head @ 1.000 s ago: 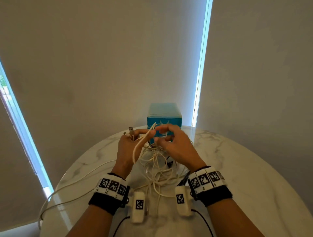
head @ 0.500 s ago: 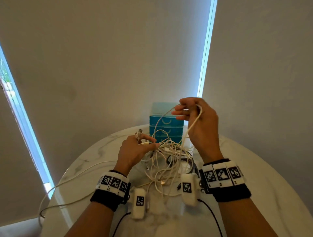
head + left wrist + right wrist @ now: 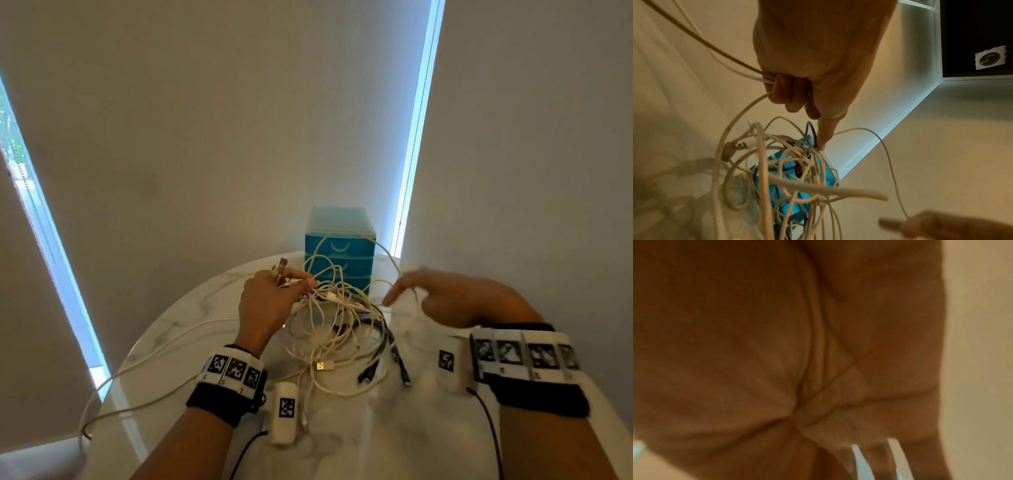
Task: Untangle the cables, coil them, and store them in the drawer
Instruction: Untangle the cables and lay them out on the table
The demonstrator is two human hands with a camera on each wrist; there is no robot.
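A tangle of white cables (image 3: 335,318) with one dark blue cable (image 3: 387,342) lies on the round marble table (image 3: 411,438), in front of a blue drawer unit (image 3: 337,260) whose drawers are closed. My left hand (image 3: 298,279) is left of the tangle. It grips a bunch of white cable ends, and their plugs (image 3: 282,267) stick up above the fist. The left wrist view shows its fingers (image 3: 793,91) curled round several strands. My right hand (image 3: 406,301) is blurred, right of the tangle, with its fingers stretched out. A thin white loop (image 3: 397,270) runs past its index finger.
A long white cable (image 3: 137,387) trails off the table's left edge. A loose USB plug (image 3: 323,366) lies at the tangle's near side. A wall and bright window strips stand behind the drawer unit. The right wrist view shows only my palm (image 3: 797,353).
My right hand has dropped from chest height in front of the drawer unit to low on the right of the tangle, and its fingers have straightened. The left hand has kept its grip.
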